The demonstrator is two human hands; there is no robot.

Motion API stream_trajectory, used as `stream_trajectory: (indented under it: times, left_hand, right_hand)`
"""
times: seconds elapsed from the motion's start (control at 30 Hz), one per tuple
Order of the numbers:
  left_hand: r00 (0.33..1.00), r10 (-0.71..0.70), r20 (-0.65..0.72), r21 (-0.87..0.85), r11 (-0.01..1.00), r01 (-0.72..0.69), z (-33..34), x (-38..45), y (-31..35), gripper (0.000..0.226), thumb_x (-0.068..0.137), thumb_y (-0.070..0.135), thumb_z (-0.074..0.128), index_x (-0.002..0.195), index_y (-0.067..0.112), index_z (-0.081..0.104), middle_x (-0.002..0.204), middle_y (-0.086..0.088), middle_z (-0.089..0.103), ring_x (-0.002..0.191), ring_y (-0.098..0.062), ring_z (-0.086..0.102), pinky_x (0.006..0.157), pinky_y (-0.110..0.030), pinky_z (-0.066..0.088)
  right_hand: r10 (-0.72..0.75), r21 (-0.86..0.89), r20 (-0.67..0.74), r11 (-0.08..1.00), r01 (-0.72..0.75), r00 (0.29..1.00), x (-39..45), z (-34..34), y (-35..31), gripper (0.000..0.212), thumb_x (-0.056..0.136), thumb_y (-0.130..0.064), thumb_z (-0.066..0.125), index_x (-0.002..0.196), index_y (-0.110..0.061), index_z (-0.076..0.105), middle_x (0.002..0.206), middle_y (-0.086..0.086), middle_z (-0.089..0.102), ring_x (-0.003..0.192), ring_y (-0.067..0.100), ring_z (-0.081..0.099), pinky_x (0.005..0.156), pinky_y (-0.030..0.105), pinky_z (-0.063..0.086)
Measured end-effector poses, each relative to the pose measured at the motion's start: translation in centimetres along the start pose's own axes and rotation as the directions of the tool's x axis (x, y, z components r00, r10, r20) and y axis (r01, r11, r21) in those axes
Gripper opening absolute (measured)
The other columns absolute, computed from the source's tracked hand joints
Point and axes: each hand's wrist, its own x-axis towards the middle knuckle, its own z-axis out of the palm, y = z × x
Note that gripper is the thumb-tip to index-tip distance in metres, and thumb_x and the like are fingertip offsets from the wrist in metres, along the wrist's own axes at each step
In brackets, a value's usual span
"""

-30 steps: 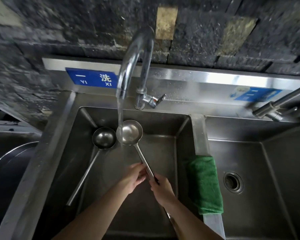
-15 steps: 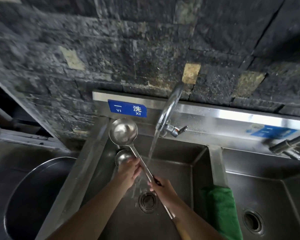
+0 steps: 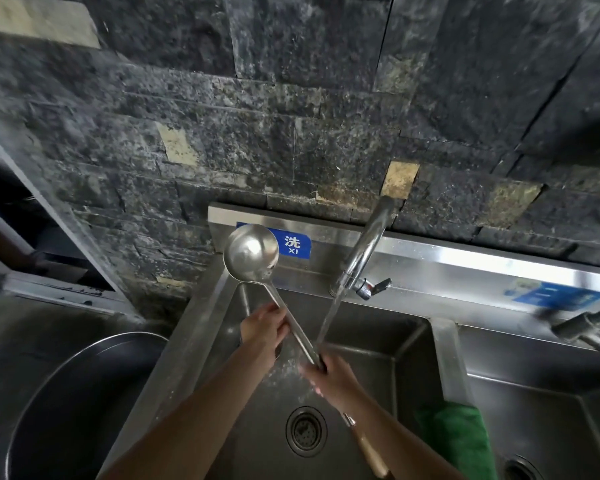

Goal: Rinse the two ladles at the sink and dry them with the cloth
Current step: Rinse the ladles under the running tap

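Single head view – above the sink [image 3: 409, 344], facing forward-down, close

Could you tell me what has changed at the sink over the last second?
The ladle was raised: its bowl left the water stream, which now strikes the handle. The left hand slid up the handle; the right hand keeps its grip. The tap still runs, and the green cloth stays draped.
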Motion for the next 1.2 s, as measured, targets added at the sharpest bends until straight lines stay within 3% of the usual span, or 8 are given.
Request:
stream_trajectory:
  times: [0.1,0.23,0.4,0.5,0.83,0.97,1.1,1.2]
  left_hand:
    - [0.999,0.019,-0.029,-0.045,0.999,-0.02,-0.3,0.0,0.1,0.026,0.089,-0.002,0.069,0.115,0.004,0.07,0.103,-0.018,0.07,0.074,-0.017,0.067,0.052,-0.015,0.057]
    - [0.999,-0.035,0.011,-0.022,0.999,0.036,-0.1,-0.8,-1.6,0.026,0.087,-0.001,0.072,0.113,0.003,0.07,0.106,-0.014,0.074,0.102,-0.024,0.072,0.095,-0.037,0.058]
    - [0.997,-0.067,0.049,0.041,0.997,0.065,0.1,0.4,-2.0,0.021,0.084,0.002,0.076,0.105,0.002,0.074,0.08,-0.01,0.073,0.059,-0.011,0.07,0.061,-0.023,0.06]
    - [0.991,-0.114,0.069,0.1,0.989,0.106,0.1,1.1,-2.0,0.005,0.086,0.006,0.073,0.09,0.004,0.076,0.085,-0.012,0.079,0.067,-0.016,0.074,0.086,-0.04,0.061]
    - [0.914,-0.398,0.075,0.084,0.916,0.392,-0.9,-1.6,-9.3,0.035,0.107,0.024,0.045,0.103,-0.003,0.067,0.092,-0.016,0.075,0.087,-0.027,0.071,0.096,-0.044,0.056]
    - [0.896,-0.442,0.05,0.164,0.888,0.429,-0.5,-2.7,-12.3,0.023,0.104,0.012,0.047,0.108,-0.004,0.063,0.084,-0.017,0.071,0.072,-0.027,0.07,0.055,-0.037,0.063]
    - [0.929,-0.367,0.043,0.438,0.843,0.312,-0.7,-3.6,-12.0,0.023,0.101,0.016,0.051,0.102,0.001,0.067,0.089,-0.012,0.074,0.079,-0.024,0.07,0.07,-0.035,0.064]
    - [0.955,-0.045,0.293,0.838,0.493,-0.234,-2.3,-2.5,-11.7,0.032,0.099,0.026,0.043,0.084,0.009,0.067,0.082,-0.012,0.074,0.078,-0.028,0.074,0.074,-0.046,0.063]
  right_hand:
    - [0.098,-0.135,0.025,0.986,-0.094,0.995,-1.3,0.4,2.4,0.025,0.096,-0.048,0.063,0.08,-0.028,0.063,0.062,-0.007,0.062,0.048,-0.002,0.055,0.054,0.022,0.051]
    - [0.075,-0.138,-0.081,0.987,-0.086,0.994,0.7,0.2,-0.5,0.038,0.096,-0.054,0.056,0.074,-0.024,0.061,0.062,-0.003,0.062,0.05,0.006,0.055,0.053,0.033,0.051]
    - [0.026,-0.139,-0.13,0.989,-0.044,0.991,2.6,0.2,-3.2,0.038,0.097,-0.052,0.055,0.076,-0.022,0.062,0.061,-0.003,0.062,0.051,0.01,0.059,0.053,0.038,0.053]
    - [-0.003,-0.169,-0.165,0.985,-0.026,0.986,1.1,0.2,-2.4,0.043,0.097,-0.059,0.049,0.083,-0.021,0.063,0.062,-0.002,0.064,0.049,0.01,0.061,0.05,0.039,0.054]
    - [0.254,-0.357,-0.174,0.884,-0.301,0.951,-7.5,1.7,4.6,0.049,0.098,-0.057,0.039,0.108,-0.014,0.062,0.108,0.011,0.072,0.105,0.038,0.068,0.072,0.038,0.047]
    - [0.328,-0.242,-0.167,0.9,-0.362,0.93,-6.4,1.4,5.2,0.046,0.087,-0.062,0.042,0.098,-0.023,0.062,0.089,0.001,0.073,0.085,0.028,0.072,0.07,0.042,0.058]
    - [0.288,-0.213,-0.165,0.924,-0.319,0.943,-5.0,1.1,4.3,0.03,0.092,-0.051,0.047,0.105,-0.026,0.058,0.094,0.0,0.072,0.089,0.028,0.071,0.072,0.041,0.057]
    - [0.228,-0.278,-0.165,0.923,-0.267,0.96,-5.6,1.0,3.8,0.024,0.101,-0.045,0.044,0.112,-0.025,0.049,0.099,0.004,0.071,0.09,0.03,0.07,0.071,0.041,0.056]
